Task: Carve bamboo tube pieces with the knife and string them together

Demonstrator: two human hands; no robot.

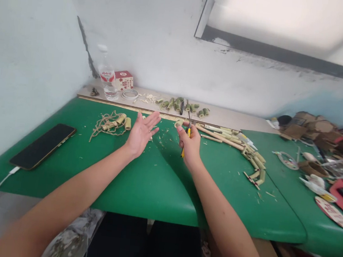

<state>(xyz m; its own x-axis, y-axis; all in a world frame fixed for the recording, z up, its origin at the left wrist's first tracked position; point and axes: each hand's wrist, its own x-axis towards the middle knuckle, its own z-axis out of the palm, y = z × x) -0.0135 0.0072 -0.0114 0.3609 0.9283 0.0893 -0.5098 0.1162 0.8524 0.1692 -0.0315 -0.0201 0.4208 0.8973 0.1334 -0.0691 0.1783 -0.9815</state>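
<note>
1. Above the smooth green tabletop [152,192], the person's left hand [139,138] is open and empty, palm up with its fingers slightly spread.
2. Beside it, the right hand [190,147] is closed around one yellow-and-black hand tool [188,137], held upright; its far end is too blurred to identify.
3. At the right thumb's tip shows one small, pale bamboo ring [178,123], round and hollow; whether it is pinched or lies beyond, one cannot tell.
4. Left of the left hand, rough brown twine [100,126] loops loosely around at least three short, smooth bamboo tubes [128,123]. Farther left lies one flat, glossy phone [43,146] with one white cable [2,182].
5. Right of the right hand lie slender bamboo sticks [219,137] and a curved row of jointed bamboo pieces [259,164], overlapping too much to count.
6. Beyond both hands, on the board [236,121], stand one clear plastic bottle [108,79] and one red-and-cream box [124,81]; one tape roll [129,94], several pale slivers [150,97] and roughly ten green-skinned bamboo segments [171,103] lie rightward.
</note>
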